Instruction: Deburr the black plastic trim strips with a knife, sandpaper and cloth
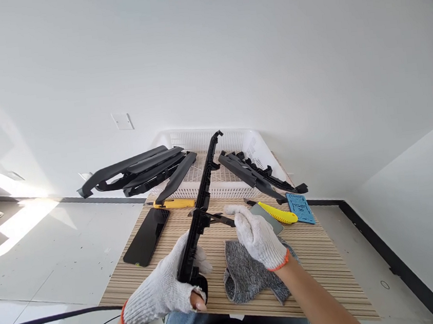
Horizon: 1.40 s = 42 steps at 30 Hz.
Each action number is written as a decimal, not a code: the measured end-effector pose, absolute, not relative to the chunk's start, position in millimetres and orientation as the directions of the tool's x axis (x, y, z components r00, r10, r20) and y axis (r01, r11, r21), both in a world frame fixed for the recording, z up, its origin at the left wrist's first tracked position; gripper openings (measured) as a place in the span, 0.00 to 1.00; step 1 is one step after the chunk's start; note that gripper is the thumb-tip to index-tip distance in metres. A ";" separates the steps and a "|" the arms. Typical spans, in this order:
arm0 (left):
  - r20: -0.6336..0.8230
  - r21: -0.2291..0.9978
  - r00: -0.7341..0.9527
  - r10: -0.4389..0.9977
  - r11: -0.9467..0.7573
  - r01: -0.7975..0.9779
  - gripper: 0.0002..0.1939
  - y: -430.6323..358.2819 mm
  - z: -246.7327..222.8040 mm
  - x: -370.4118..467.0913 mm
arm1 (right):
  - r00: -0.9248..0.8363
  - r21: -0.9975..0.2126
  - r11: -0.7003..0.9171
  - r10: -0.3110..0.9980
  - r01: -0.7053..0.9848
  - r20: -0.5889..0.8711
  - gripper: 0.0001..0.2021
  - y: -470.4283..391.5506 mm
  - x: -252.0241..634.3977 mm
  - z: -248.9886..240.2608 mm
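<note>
My left hand [167, 285], in a white knitted glove with an orange cuff, is closed around the lower end of a long black plastic trim strip [203, 194]. The strip stands up at a slant, its ribbed and clipped side showing. In my gloved right hand [258, 237] is a slim dark tool with a blade-like end [222, 220]; its exact kind is unclear. The tool's far end meets or crosses the strip about midway along. My right index finger lies stretched toward the tool. A bare thumb tip pokes through the left glove.
A white plastic basket [253, 145] holds several black trim strips [143, 169] jutting past its rim. On the striped table [321, 274] are a phone [147, 237], a yellow-handled tool [178, 203], a yellow knife [278, 212], a blue card-like plate [301, 208] and grey cloth [247, 272].
</note>
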<state>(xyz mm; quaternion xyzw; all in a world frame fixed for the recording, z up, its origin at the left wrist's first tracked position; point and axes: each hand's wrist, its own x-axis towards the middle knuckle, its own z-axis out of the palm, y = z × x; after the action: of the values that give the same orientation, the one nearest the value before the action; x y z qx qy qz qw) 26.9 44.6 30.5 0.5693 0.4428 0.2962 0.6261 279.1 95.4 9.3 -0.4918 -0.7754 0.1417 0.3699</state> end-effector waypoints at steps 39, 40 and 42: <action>0.039 0.999 0.168 0.985 -0.036 -0.017 0.40 56.2 11.3 47.3 | -0.193 -0.701 0.223 0.973 0.677 0.124 0.32 103.2 271.9 36.9; 0.047 0.999 0.171 0.984 -0.046 -0.011 0.39 56.4 10.9 48.4 | -0.176 -0.695 0.206 0.978 0.689 0.115 0.31 102.6 271.6 38.0; 0.057 0.998 0.180 0.982 -0.058 -0.001 0.37 57.1 10.6 50.2 | -0.143 -0.696 0.193 0.981 0.692 0.130 0.28 100.7 271.6 39.3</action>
<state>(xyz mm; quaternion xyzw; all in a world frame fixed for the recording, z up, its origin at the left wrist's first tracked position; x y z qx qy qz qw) 50.2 57.1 10.6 0.5583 0.4393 0.4661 0.5274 271.6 100.7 39.3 -0.5852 -0.7146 0.2470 0.2931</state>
